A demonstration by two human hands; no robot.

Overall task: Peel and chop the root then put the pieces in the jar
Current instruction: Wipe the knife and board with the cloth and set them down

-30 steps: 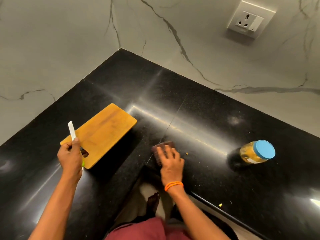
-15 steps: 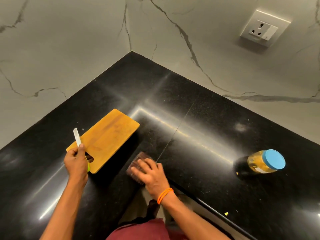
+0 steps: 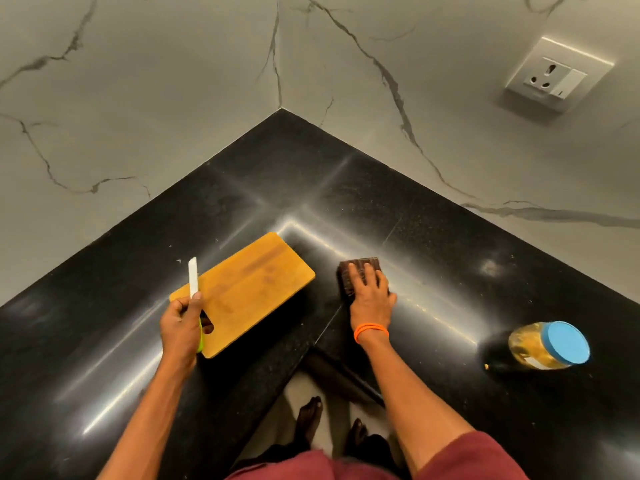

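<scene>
Evidently chopping was done: no root or pieces lay on cutting board; jar stood capped, yellow contents inside, well apart at right. Your left hand gripped knife, blade up. Your right hand pressed flat, fingers straight, on brown scrub pad on surface — cleanup step, I judged. Next: wipe leftover specks. Count: one board, one knife, one pad, one jar.

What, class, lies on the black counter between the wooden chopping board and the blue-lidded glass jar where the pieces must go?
The person's right hand, pressing flat on a dark brown scrubbing pad, sits between the wooden chopping board and the blue-lidded glass jar. Beyond it the black counter shows only small specks. The jar's lid is on.
</scene>
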